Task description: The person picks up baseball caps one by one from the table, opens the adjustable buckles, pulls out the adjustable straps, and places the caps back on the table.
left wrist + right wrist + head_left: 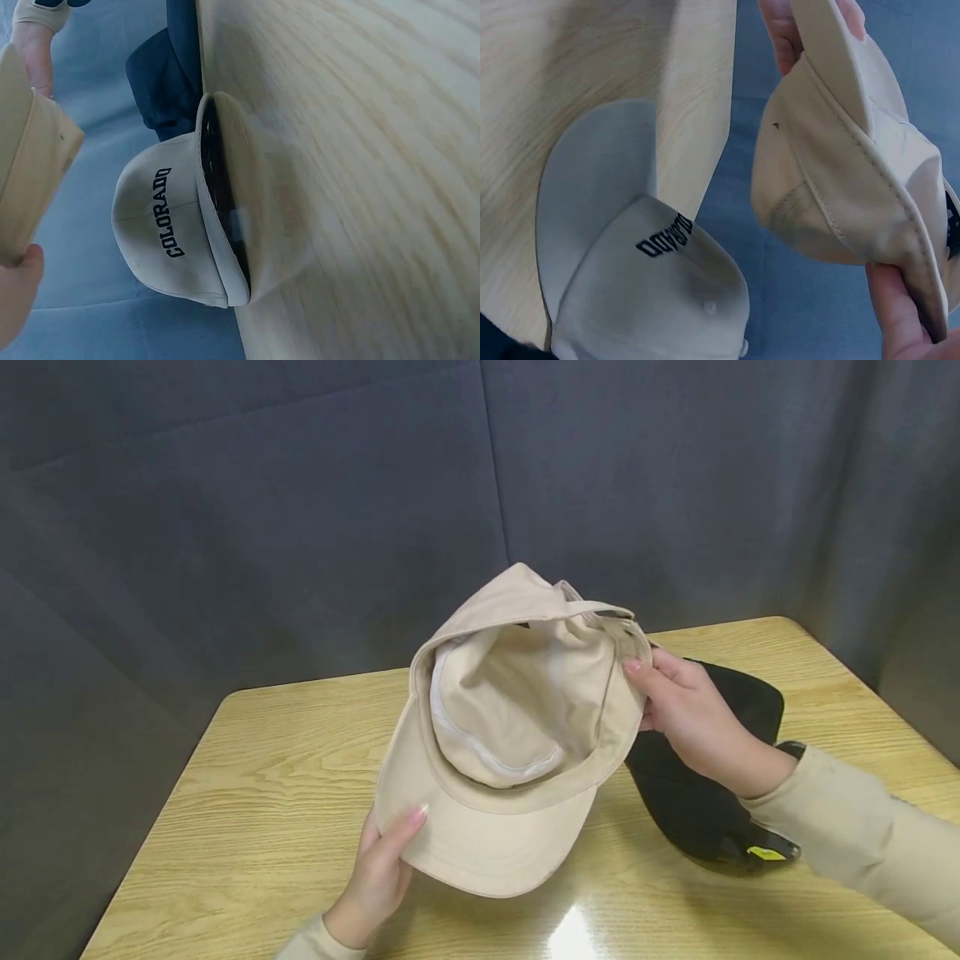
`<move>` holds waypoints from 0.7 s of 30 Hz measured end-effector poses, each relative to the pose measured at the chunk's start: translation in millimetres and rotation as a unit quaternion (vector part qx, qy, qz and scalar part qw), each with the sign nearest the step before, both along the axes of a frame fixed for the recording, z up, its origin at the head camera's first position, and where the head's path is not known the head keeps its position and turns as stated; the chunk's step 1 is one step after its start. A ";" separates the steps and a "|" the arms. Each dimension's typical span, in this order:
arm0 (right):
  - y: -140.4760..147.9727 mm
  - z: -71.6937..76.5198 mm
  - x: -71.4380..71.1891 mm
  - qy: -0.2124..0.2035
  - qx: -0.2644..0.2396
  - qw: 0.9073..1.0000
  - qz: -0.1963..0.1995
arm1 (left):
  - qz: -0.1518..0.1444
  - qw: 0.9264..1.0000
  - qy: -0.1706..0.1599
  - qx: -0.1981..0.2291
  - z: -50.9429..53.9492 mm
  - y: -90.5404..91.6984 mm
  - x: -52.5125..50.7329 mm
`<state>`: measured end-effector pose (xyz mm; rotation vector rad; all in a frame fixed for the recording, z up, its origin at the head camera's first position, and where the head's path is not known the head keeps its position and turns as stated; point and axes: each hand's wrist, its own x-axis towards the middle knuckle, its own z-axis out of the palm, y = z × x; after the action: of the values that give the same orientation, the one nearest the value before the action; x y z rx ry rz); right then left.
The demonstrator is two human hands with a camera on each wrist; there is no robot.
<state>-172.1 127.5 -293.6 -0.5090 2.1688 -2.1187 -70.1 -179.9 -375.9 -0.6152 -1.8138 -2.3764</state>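
Note:
A beige baseball cap (487, 852) is held up above the table, its inside and strap opening toward the head camera. My left hand (378, 868) grips the left part of its brim, thumb on the underside. On the back right edge, my right hand (693, 718) pinches the band with the thumb inside the cap. Under the right forearm lies a black cap (675, 793), partly hidden. In the wrist views a cap lettered COLORADO (652, 292) on the table looks pale; whether it is that same one, I cannot tell.
The light wooden table (262, 793) has rounded far corners and a bright reflection near the front. Dark curtains (300, 527) hang behind it and along both sides. A black piece with a yellow mark (765, 853) is by the right cuff.

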 end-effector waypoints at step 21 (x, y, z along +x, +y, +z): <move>10.5 33.0 -1.4 0.098 0.105 0.989 0.022 | 0.038 0.995 0.061 -0.064 18.8 6.2 -6.7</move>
<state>-173.6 138.0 -260.6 -0.7662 2.4219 -1.8598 -76.8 -173.7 -357.1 -0.6755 -1.9123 -2.1389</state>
